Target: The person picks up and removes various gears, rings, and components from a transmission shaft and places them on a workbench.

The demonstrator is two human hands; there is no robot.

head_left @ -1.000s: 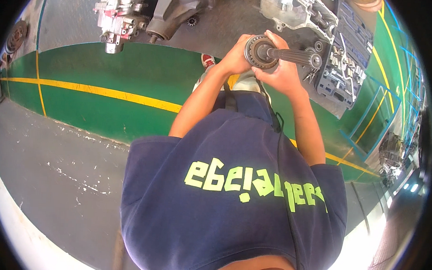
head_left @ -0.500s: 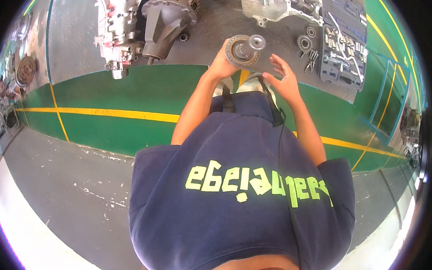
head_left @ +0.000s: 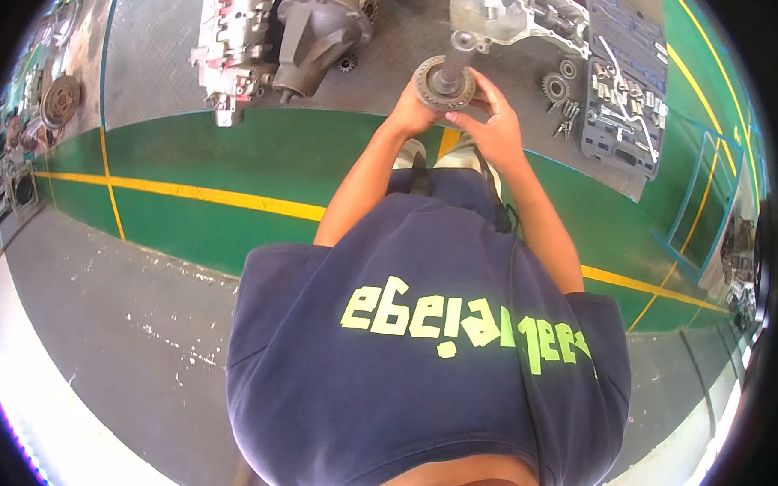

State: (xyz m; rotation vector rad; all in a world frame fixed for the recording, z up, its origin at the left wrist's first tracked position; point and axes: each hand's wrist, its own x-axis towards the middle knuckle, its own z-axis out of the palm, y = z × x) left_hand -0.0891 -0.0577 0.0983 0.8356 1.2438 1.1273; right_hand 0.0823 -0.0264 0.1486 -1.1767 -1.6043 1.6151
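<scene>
A metal gear shaft stands upright between my hands at the near edge of the workbench, with a wide toothed ring low down and a round end on top. My left hand wraps the ring from the left, its fingers partly hidden behind the gear. On the other side, my right hand grips the ring's edge, the thumb near its lower rim and the fingers reaching around the right side.
On the bench lie a pale engine-like casing, a dark differential housing and an open gearbox housing. To the right are small gears, several bolts and an open socket set case.
My right hand has come in from the right and closed on the gear shaft's ring. The shaft has shifted slightly, its top end now farther from me.
</scene>
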